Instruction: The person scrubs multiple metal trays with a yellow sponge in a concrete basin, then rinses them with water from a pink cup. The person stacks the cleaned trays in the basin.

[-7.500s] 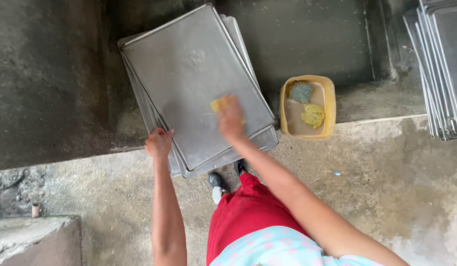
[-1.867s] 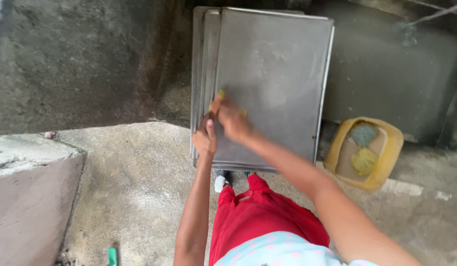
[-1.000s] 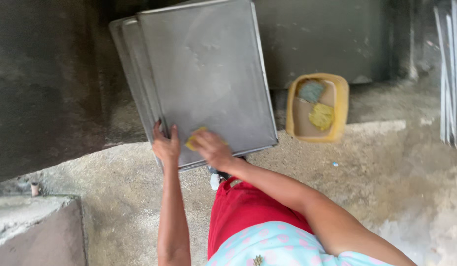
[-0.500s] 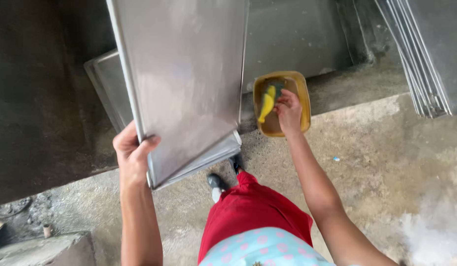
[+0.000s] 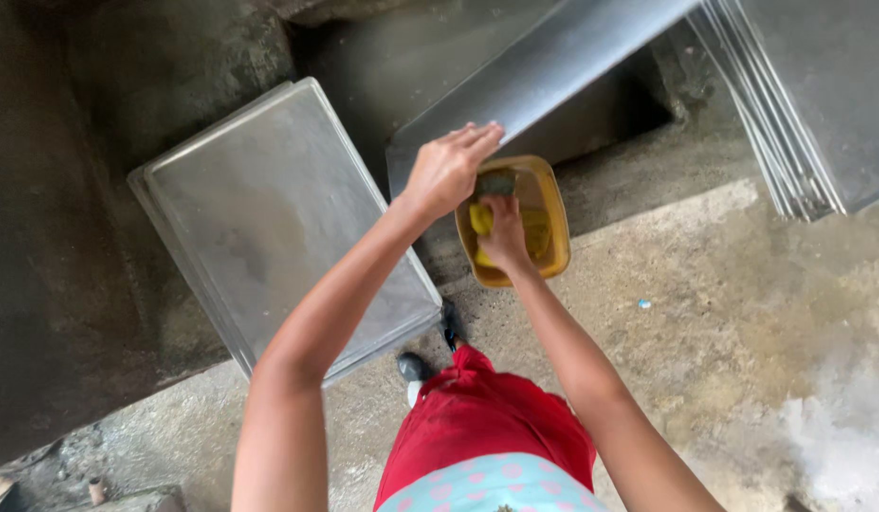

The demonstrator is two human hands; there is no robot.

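While left hand (image 5: 446, 171) lifts one tray (image 5: 544, 66), right hand (image 5: 504, 237) in tub (image 5: 557, 232).

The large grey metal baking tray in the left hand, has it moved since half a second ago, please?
Yes. The large grey metal baking tray, gripped by the left hand, has swung right, above the yellow plastic tub.

No packages, labels, signs or screens anywhere.

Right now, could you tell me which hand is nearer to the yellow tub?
The right hand: it reaches inside the yellow tub, on a yellow sponge. The left hand is just above the tub's rim, gripping the edge of a metal tray.
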